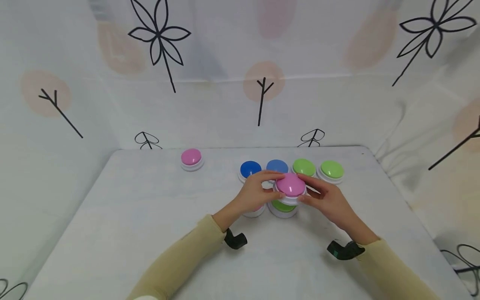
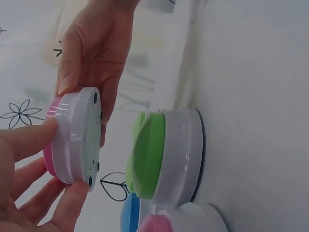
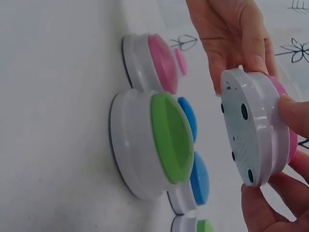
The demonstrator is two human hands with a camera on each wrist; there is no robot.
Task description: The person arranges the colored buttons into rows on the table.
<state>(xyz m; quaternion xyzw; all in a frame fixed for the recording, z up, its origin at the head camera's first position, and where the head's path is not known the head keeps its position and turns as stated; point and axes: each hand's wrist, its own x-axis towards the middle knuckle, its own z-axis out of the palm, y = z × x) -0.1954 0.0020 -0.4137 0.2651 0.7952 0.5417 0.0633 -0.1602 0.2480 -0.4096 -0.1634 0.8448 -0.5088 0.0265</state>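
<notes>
Both hands grip a pink push button with a white base [image 1: 291, 184] by its rim, above the table. My left hand [image 1: 252, 192] pinches its left side, and my right hand [image 1: 331, 202] holds the right side. The left wrist view shows the held button's underside with small round feet [image 2: 91, 140], tilted on edge in that view. Beneath it stands a green button [image 1: 283, 213], partly covered. Beside that one, under the left hand, a second pink button [image 1: 254, 214] is mostly hidden.
Behind the hands stand a dark blue button [image 1: 250, 168], a lighter blue one [image 1: 277, 166] and two green buttons [image 1: 303, 167], [image 1: 332, 169] in a row. Another pink button [image 1: 191, 158] sits apart at the back left of the white table [image 1: 150, 233]. Patterned cloth [image 1: 217, 112] surrounds the table.
</notes>
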